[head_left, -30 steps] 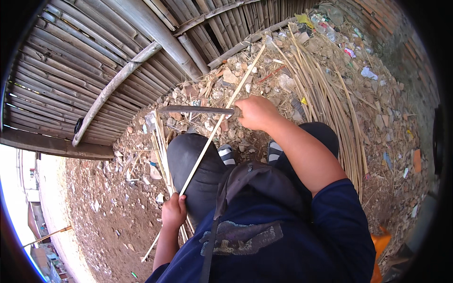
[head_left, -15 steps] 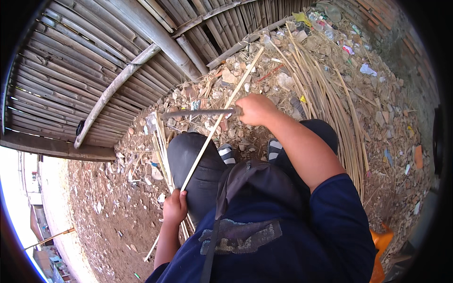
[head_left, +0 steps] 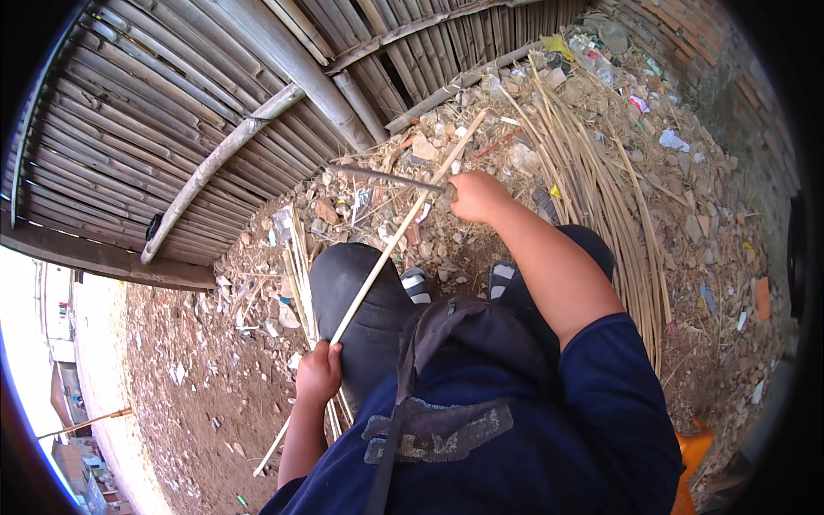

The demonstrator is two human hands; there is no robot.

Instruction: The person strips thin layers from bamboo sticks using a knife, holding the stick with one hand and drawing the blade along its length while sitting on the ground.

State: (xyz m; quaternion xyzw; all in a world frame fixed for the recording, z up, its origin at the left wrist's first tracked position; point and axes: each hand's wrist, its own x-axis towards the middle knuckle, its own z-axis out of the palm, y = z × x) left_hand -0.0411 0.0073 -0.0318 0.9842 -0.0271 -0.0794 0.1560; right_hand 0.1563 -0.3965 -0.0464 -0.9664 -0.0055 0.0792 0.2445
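Observation:
A long pale bamboo strip (head_left: 378, 273) slants from my lap on the left up toward the wall. My left hand (head_left: 318, 373) is closed around its near end, beside my left knee. In my closed right hand (head_left: 478, 196) is the handle of a long dark-bladed knife (head_left: 390, 177). The blade crosses the strip near its far end, its tip pointing left; whether it touches the strip I cannot tell. The handle is mostly hidden by my fingers.
Many split bamboo strips (head_left: 614, 197) lie in a long pile on my right. A smaller bunch of strips (head_left: 300, 275) lies beyond my left knee. A bamboo slat wall (head_left: 197, 112) rises ahead; rubble and litter cover the ground. Something orange (head_left: 693, 455) stands at lower right.
The knife has turned so its tip points farther away from me. My right hand has shifted slightly right along with it. My left hand keeps its hold on the strip.

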